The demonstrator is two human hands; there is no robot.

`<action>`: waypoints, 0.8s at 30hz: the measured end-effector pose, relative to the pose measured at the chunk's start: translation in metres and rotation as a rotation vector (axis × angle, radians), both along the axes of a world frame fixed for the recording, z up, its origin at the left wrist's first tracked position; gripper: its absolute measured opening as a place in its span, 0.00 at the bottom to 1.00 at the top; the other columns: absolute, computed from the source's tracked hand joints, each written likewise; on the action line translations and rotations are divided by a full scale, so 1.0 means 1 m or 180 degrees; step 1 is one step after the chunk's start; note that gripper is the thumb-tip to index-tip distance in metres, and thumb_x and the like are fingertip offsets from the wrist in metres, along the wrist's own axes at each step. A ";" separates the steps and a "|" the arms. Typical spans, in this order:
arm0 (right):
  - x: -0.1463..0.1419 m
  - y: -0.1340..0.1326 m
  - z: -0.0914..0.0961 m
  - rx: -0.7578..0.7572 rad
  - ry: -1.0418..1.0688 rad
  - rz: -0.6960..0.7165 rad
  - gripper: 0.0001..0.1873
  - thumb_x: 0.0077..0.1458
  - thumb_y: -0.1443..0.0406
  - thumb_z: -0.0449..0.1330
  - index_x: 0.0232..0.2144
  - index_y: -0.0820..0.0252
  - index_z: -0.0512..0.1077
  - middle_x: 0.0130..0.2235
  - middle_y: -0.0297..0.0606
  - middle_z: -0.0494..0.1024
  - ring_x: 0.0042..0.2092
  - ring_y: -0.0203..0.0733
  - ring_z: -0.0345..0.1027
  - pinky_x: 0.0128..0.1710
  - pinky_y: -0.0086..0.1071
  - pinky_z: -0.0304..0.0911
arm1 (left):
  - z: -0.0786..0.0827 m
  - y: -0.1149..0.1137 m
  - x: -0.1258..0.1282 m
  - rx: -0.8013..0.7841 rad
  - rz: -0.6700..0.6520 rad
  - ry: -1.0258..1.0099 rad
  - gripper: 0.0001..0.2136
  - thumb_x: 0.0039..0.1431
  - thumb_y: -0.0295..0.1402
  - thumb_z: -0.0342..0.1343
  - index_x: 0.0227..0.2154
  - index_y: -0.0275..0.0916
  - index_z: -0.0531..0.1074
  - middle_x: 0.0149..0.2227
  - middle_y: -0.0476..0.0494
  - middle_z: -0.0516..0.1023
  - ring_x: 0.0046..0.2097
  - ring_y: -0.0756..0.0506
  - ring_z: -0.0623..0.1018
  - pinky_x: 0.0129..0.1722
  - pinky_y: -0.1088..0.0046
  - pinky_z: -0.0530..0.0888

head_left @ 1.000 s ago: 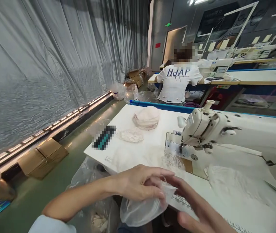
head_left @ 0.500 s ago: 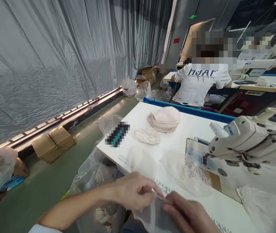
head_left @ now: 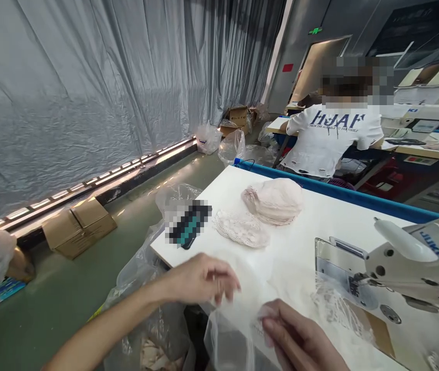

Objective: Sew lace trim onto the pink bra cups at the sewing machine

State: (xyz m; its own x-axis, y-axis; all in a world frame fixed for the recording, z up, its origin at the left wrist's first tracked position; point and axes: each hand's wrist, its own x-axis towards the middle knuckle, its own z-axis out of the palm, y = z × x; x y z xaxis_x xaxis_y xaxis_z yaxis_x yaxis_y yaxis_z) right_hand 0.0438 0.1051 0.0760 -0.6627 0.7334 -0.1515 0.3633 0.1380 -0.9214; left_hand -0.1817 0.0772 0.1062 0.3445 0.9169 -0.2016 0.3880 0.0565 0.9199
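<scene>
My right hand [head_left: 297,332] pinches the edge of a piece of sheer white fabric [head_left: 229,337], which hangs down over the front edge of the table. To its left, my left hand [head_left: 206,281] hovers above the tabletop, fingers apart and loosely bent, holding nothing I can see. Farther back lie a stack of pale fabric pieces [head_left: 275,201] and a smaller lace-edged pile [head_left: 241,229]. More thin white fabric with fringe-like strands [head_left: 335,306] spreads beside the plate of the sewing machine [head_left: 416,268] on the right.
A phone-like dark object [head_left: 188,226], partly pixelated, lies at the table's left edge. Below hangs a clear plastic bag [head_left: 142,304] with fabric inside. Cardboard boxes [head_left: 78,226] stand on the floor by the silver curtain [head_left: 88,103]. A person in a white shirt [head_left: 330,136] sits ahead.
My left hand has let go of the sheer fabric and moved up and left, its fingers opening. My right hand keeps its pinch. The view has shifted slightly.
</scene>
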 end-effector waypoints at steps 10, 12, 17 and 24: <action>-0.029 0.055 -0.041 0.1085 -0.1158 -0.0238 0.17 0.57 0.53 0.45 0.43 0.56 0.60 0.19 0.26 0.61 0.22 0.42 0.58 0.23 0.31 0.51 | -0.050 0.058 -0.008 0.0929 0.0523 0.1675 0.09 0.53 0.31 0.58 0.39 0.39 0.74 0.34 0.47 0.72 0.41 0.45 0.71 0.41 0.71 0.67; -0.031 0.058 -0.043 0.1165 -0.1352 -0.0258 0.19 0.56 0.52 0.45 0.43 0.55 0.61 0.18 0.26 0.61 0.22 0.43 0.59 0.23 0.31 0.50 | -0.052 0.057 -0.007 0.0952 0.0580 0.1627 0.05 0.54 0.30 0.57 0.35 0.40 0.74 0.31 0.49 0.72 0.39 0.46 0.71 0.41 0.72 0.66; -0.038 0.057 -0.043 0.1318 -0.1232 -0.0313 0.20 0.56 0.52 0.47 0.46 0.54 0.60 0.18 0.23 0.56 0.20 0.40 0.55 0.22 0.29 0.50 | -0.055 0.054 -0.009 0.1239 0.0832 0.1360 0.11 0.52 0.29 0.60 0.40 0.40 0.71 0.28 0.53 0.70 0.36 0.48 0.71 0.36 0.74 0.64; -0.042 0.056 -0.043 0.1693 -0.0790 -0.0231 0.16 0.59 0.55 0.48 0.46 0.55 0.61 0.17 0.20 0.52 0.18 0.36 0.54 0.19 0.26 0.53 | -0.058 0.050 -0.007 0.1769 0.0824 0.1218 0.04 0.55 0.30 0.59 0.26 0.38 0.73 0.28 0.51 0.70 0.36 0.49 0.70 0.37 0.74 0.63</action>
State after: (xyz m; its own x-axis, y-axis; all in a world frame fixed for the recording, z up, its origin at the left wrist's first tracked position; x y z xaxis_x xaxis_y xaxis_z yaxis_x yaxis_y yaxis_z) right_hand 0.0021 0.1610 0.0330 -0.5998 0.7931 0.1054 0.5850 0.5246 -0.6186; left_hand -0.1891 0.1276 0.0480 0.1011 0.9616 0.2552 0.7263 -0.2466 0.6417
